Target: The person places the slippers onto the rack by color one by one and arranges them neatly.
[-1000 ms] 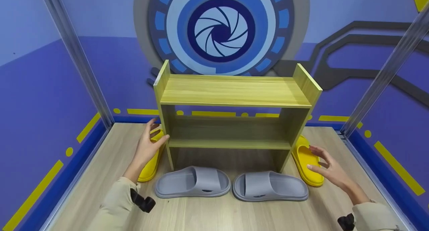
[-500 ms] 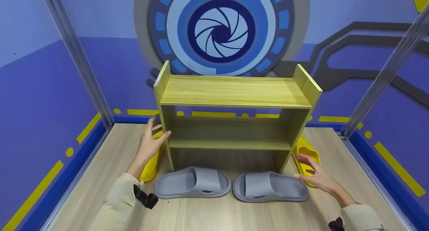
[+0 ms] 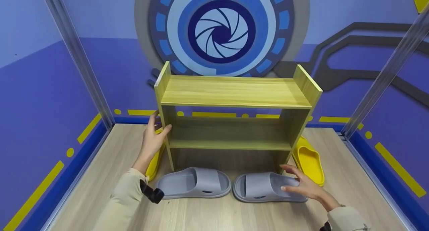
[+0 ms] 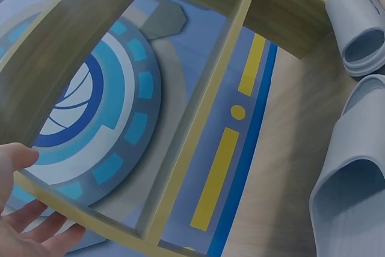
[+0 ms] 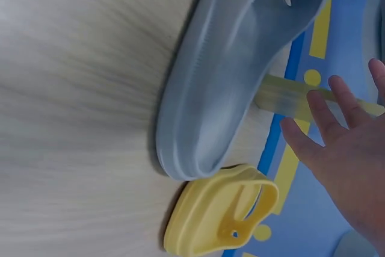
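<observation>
A light wood-grain shelf rack [image 3: 234,90] stands in the middle. In the head view my left hand [image 3: 154,142] is at its left side panel, thumb before the front edge, fingers along the outer side. The left wrist view shows these fingers [image 4: 60,242] spread and fairly straight; firm contact cannot be made out. My right hand [image 3: 303,185] hovers with parted fingers over the right grey slipper [image 3: 256,187], partly covering it. The left grey slipper [image 3: 204,184] lies beside it. A yellow slipper [image 3: 308,160] is right of the rack; another yellow slipper [image 3: 155,164] is partly behind my left hand.
The rack and slippers stand on a wood-grain tabletop [image 3: 201,214]. A blue printed wall [image 3: 117,73] rises behind, with metal posts [image 3: 80,63] at the corners. Side walls bound both ends.
My right hand has moved left and slightly down, from over the yellow slipper to over the right grey slipper. My left hand has shifted slightly up and right along the rack's panel.
</observation>
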Demonstrator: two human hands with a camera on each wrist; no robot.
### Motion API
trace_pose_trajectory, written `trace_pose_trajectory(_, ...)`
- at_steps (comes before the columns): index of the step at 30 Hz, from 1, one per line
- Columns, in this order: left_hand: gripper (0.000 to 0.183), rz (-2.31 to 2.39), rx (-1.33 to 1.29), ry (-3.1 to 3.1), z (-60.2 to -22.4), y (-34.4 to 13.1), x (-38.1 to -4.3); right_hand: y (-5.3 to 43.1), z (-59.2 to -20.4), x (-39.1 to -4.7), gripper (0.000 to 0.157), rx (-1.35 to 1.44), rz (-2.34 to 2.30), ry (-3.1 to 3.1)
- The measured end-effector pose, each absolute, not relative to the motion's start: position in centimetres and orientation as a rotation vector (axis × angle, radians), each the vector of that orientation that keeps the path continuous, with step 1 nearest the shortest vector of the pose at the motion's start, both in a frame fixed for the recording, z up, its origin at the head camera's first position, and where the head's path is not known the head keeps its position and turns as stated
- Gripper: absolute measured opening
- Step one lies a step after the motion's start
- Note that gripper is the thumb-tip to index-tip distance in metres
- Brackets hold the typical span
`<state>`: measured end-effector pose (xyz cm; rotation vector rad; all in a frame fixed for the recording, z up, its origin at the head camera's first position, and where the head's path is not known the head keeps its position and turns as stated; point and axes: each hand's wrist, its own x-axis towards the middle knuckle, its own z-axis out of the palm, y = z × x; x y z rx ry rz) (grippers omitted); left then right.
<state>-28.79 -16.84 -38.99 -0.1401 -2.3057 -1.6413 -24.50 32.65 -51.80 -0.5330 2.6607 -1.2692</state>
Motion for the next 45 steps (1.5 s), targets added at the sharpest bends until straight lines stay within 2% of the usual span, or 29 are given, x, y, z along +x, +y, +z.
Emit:
trace_pose_trajectory(14, 0.057, -1.599, -0.095, -2.247, -38.6, -16.6, -29.8, 31.3, -53.8, -25.2, 0.074, -0.782, -1.206, 2.675)
trace_pose_trajectory(31, 0.058, -1.569, -0.159, -2.261, -38.8, -17.1, -30.0, 30.4, -54.3, -25.9, 0.095, -0.774, -0.929, 2.713)
trace_pose_trajectory(45, 0.056, -1.557, -0.166, -2.27, -38.7, -17.0, -29.9, 30.4, -54.1, -26.0, 0.099, -0.79, -0.809, 2.734)
